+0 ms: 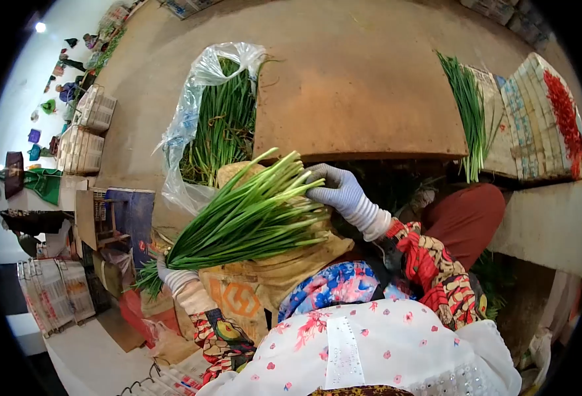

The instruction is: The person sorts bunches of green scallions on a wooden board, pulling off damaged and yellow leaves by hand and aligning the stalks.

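Observation:
A loose bunch of garlic chives [251, 221] lies slantwise over my lap, pale stem ends up to the right and green tips down to the left. My left hand [174, 276], in a light glove, is closed around the bunch near its tips; the chives partly hide its fingers. At the pale ends, my gloved right hand [341, 191] pinches several stems between thumb and fingers. Beneath the bunch, a tan sack cloth [238, 290] with an orange mark covers my lap.
A brown board table [357, 92] stands ahead. Left of it, a clear plastic bag [195, 86] holds more chives [225, 119]. To the right lie another chive bunch [467, 112] and a crate [535, 119] with red ties [563, 119]. Baskets [80, 148] and people are at far left.

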### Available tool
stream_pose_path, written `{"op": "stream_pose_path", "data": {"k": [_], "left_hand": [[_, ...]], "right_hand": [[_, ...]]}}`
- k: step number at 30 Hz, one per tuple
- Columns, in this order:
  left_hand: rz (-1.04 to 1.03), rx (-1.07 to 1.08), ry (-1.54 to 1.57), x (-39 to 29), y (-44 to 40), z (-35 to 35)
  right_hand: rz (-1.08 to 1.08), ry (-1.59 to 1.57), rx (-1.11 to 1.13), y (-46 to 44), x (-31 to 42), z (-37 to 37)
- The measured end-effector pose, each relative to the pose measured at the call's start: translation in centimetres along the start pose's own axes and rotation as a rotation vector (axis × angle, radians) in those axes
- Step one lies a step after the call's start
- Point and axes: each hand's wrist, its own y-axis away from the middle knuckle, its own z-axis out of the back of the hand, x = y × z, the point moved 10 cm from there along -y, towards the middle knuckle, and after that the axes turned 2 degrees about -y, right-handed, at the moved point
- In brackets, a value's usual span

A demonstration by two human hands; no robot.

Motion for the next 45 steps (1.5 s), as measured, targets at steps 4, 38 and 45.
{"op": "stream_pose_path", "data": {"k": [4, 38, 45], "left_hand": [[0.011, 0.039, 0.012, 0.1, 1.3, -1.3], [-0.251, 0.281, 0.174, -4.9, 6.1, -5.7], [-0.297, 0.139, 0.112, -4.8, 8.6, -5.8]], "right_hand": [[-0.068, 0.016, -0.271, 0.3, 0.9, 0.7], [-0.263, 1.815, 0.194, 1.3, 1.9, 10.1], [0.131, 1.085, 0.198, 3.8, 1.2, 0.9]]}}
